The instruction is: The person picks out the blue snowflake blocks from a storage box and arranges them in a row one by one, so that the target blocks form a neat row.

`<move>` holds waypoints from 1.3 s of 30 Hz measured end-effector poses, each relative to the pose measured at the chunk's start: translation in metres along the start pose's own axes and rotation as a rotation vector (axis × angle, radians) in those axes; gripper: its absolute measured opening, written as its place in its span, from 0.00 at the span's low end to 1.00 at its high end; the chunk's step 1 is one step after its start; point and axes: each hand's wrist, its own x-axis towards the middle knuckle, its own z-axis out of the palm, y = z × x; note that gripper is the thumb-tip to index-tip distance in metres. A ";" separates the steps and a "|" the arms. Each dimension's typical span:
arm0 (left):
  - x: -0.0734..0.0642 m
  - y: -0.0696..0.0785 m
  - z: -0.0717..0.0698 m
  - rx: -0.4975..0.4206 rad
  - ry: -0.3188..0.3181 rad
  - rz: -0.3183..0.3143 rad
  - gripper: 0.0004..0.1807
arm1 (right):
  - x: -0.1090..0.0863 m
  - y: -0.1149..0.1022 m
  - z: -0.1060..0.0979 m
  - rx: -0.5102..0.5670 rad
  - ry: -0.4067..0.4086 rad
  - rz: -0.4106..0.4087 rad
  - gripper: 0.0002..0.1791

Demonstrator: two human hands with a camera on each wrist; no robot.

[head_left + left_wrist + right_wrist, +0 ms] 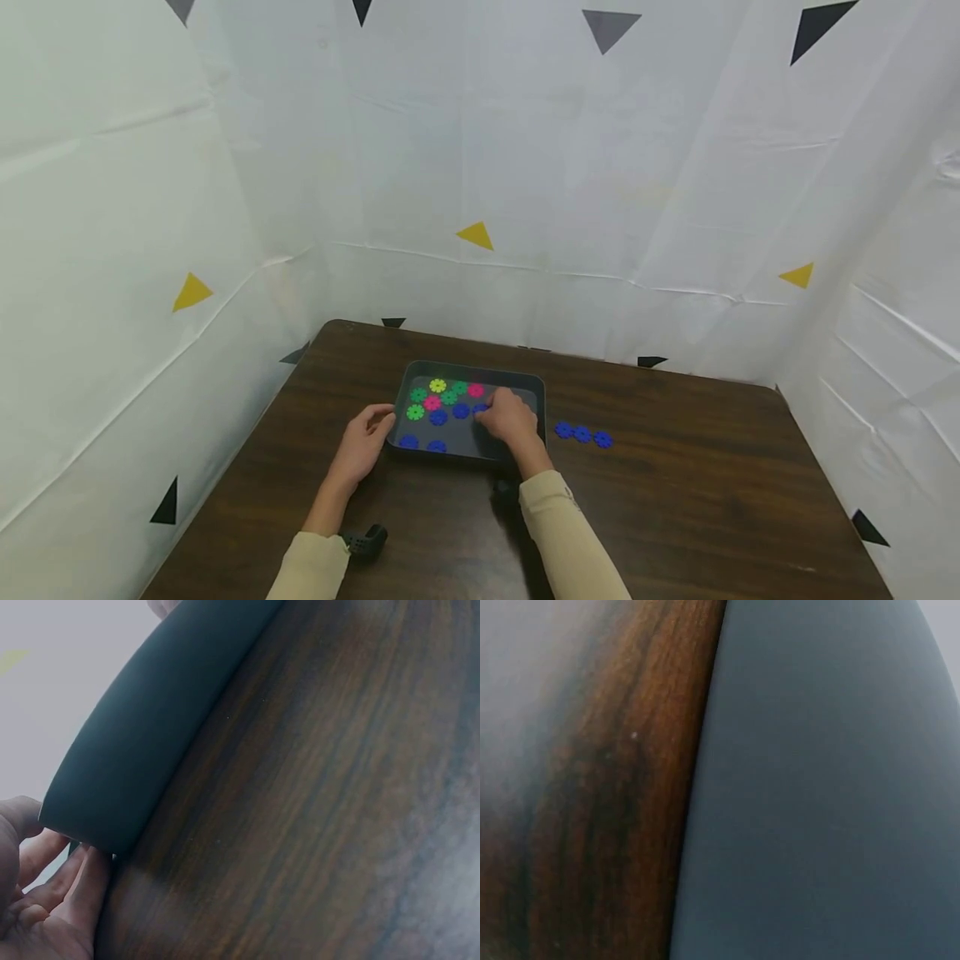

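A dark grey tray (468,367) on the table holds flower-shaped plastic discs. Inside it, a yellow disc (438,386), green discs (417,395) and pink discs (432,402) cluster toward the back left. Blue discs (438,417) lie nearer the middle and front. My left hand (360,446) holds the tray's left side, thumb by the rim and fingers lower against the wall in the left wrist view. My right hand (510,417) reaches inside, fingertips pinching a blue disc (480,409) that they partly hide. Only the tray's outer wall (817,787) and table show in the right wrist view.
Three blue discs (582,434) lie in a row on the brown wooden table (690,467), right of the tray. White sheeting (540,150) with coloured triangles hangs behind the table and at both sides. A black wrist device (366,542) sits at the left cuff.
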 end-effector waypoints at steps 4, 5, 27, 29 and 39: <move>0.000 0.001 -0.001 -0.003 -0.003 0.007 0.25 | 0.001 -0.001 -0.002 -0.005 -0.006 0.004 0.18; -0.001 0.001 -0.001 -0.005 -0.005 0.008 0.25 | 0.001 -0.001 -0.002 -0.010 -0.005 0.003 0.18; 0.002 0.002 0.008 -0.006 0.003 0.015 0.25 | -0.009 0.021 -0.009 0.150 0.085 -0.068 0.04; 0.003 0.002 0.008 -0.006 -0.004 0.021 0.25 | -0.012 0.022 -0.010 0.172 0.096 -0.074 0.04; 0.008 0.003 0.002 -0.023 -0.027 -0.019 0.25 | -0.019 0.022 -0.012 0.188 0.168 -0.098 0.04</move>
